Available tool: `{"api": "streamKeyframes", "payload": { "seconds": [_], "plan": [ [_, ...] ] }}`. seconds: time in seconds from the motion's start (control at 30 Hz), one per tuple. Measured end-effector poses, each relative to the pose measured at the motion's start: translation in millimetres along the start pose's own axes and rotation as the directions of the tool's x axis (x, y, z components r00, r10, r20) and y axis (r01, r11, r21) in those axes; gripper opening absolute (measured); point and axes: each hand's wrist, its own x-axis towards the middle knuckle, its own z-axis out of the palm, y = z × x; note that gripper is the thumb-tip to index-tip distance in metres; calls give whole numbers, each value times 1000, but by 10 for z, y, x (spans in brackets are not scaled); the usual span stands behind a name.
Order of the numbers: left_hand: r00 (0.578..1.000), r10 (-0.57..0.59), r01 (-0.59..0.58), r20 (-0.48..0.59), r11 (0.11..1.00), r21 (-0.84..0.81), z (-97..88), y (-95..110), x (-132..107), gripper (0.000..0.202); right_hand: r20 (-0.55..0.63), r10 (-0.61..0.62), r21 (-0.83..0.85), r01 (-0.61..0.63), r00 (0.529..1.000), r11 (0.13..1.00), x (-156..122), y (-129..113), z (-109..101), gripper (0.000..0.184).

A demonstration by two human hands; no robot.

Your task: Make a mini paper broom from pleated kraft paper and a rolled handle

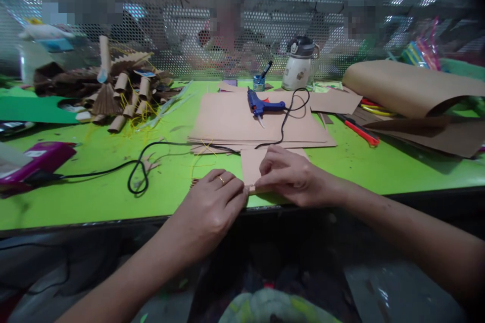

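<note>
- Brown paper pc [248,161] lies at worktop's [166,209] near edge, front & centre, btwn both hands; far end sits against the card stack [227,116].
- L hand [214,199]: fingers side by side, bent over the paper's near L corner, thumb alongside. Can't tell if thumb grips underneath.
- R hand [286,174]: thumb & forefinger pinch the near edge, other fingers curled in; exact contact partly hidden.
- Narrow folded strip shows btwn the two thumbs, so step in hand is prob. a small fold/roll along that edge.
- To do it well: line up both ends 1st, then press from middle outward w/ even force; lopsided pressure = skewed crease.
- Keep L fingers as anchor, let R do the fine work; check strip width is same at both ends b4 pressing hard.
- Paper looks stiff, may spring back: run a nail along the crease, hold a sec.
- Lay edge fully on worktop, not over the rim, for firm backing.
- Pleated paper [194,182] pokes out just beside L hand; don't squash it.
- Black cable [178,143] runs just behind the paper; avoid snagging, else glue gun [263,106] on the stack may shift. Nozzle points away from person, good; treat as hot.
</note>
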Motion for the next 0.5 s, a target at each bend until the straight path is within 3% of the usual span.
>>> {"api": "streamKeyframes", "payload": {
  "seconds": [0.17,0.3,0.5],
  "plan": [
    [1000,-18,18,-6,999,-48,18,-14,6,22,-78,28,83,-21,997,996,-43,-10,-7,9],
    [1000,-12,11,-17,999,-34,26,-8,-3,21,-27,26,62,-25,999,998,-59,-50,-9,12],
    [1000,0,-1,-28,1000,-30,18,1,-11,20,26,248,88,-249,968,964,-61,-135,-14,12]
  ]
}}
